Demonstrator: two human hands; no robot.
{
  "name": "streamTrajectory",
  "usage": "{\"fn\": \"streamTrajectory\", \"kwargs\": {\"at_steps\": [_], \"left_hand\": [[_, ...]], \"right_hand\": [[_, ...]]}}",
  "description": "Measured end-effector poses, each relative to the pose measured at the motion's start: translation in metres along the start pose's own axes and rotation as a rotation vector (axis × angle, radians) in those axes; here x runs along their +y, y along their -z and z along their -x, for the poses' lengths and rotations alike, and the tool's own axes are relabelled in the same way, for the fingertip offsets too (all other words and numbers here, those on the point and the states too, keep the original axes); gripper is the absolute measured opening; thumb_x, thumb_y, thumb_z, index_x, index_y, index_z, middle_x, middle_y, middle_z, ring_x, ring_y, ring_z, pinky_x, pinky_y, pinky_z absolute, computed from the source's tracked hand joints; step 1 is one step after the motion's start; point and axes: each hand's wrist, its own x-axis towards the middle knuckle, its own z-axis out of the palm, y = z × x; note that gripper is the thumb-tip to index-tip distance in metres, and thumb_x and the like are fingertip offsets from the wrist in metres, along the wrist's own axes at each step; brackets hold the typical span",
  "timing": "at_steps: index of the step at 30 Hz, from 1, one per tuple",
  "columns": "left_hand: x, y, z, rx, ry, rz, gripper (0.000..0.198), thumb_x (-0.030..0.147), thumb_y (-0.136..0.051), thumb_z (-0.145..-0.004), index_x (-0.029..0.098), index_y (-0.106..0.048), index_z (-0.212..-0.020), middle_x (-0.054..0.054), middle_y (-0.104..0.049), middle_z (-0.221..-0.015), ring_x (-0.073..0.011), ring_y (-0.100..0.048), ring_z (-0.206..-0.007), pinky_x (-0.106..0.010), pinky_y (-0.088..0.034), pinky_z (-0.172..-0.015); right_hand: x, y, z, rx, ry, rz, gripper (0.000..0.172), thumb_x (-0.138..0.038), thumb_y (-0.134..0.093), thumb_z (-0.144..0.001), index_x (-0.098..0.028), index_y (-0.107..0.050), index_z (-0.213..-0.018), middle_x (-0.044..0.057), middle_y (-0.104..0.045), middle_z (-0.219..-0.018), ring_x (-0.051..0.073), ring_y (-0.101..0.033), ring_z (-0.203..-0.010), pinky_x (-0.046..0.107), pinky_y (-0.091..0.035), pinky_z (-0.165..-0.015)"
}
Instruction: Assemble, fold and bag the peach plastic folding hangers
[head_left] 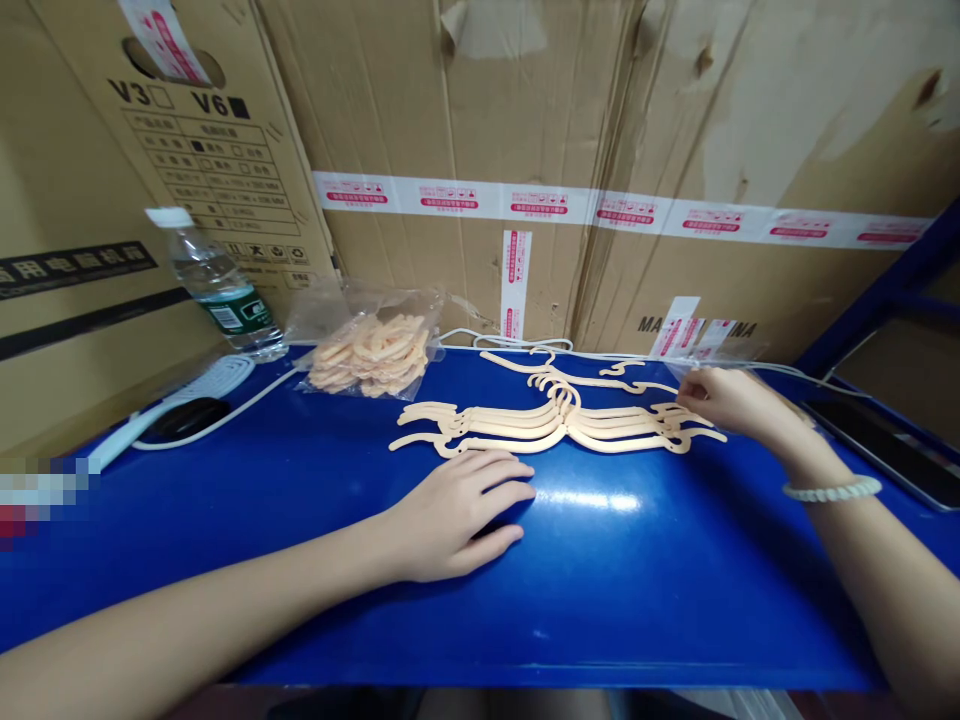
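Observation:
My left hand point(469, 515) lies palm down on the blue table with its fingers apart, holding nothing. Just beyond its fingertips is a stack of several peach-coloured clothes hangers point(510, 443), hooks overlapping in the middle. My right hand point(731, 405) is at the right ends of the hangers, fingers bent and pressed together; what they pinch, if anything, is hidden. One more hanger point(592, 381) lies behind the stack, its right end reaching close to those fingers. A small loose peach piece point(622, 368) rests near it. Behind my right hand is clear plastic film point(712, 355).
A clear bag of peach plastic pieces point(375, 355) sits at the back left, near a water bottle point(225, 290). Further left are a white fan-like object point(217, 380) and a white cable. A phone point(892, 450) lies at right. Cardboard boxes point(450, 120) wall off the back.

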Motion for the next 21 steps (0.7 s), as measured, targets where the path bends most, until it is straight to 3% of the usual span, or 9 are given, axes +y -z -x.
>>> {"fn": "streamTrajectory", "kwargs": {"at_steps": [12, 21], "left_hand": [[-0.002, -0.001, 0.0, 0.013, -0.002, 0.013, 0.03, 0.031, -0.052, -0.1, 0.019, -0.062, -0.126, -0.012, -0.065, -0.135, -0.0288, -0.058, -0.127, -0.046, -0.047, -0.107], [-0.005, -0.004, 0.001, 0.05, -0.013, 0.014, 0.028, 0.028, -0.053, -0.1, 0.018, -0.062, -0.124, -0.012, -0.067, -0.132, -0.0276, -0.06, -0.124, -0.045, -0.048, -0.106]], "right_hand": [[0.026, -0.011, -0.01, 0.044, -0.075, -0.064, 0.014, -0.023, -0.057, -0.081, -0.018, -0.069, -0.078, 0.01, -0.075, -0.082, 0.024, -0.069, -0.076, 0.029, -0.045, -0.065], [0.02, -0.013, -0.013, 0.155, -0.118, -0.146, 0.017, -0.021, -0.06, -0.08, -0.02, -0.076, -0.084, 0.008, -0.078, -0.086, 0.026, -0.073, -0.083, 0.03, -0.05, -0.069]]}}
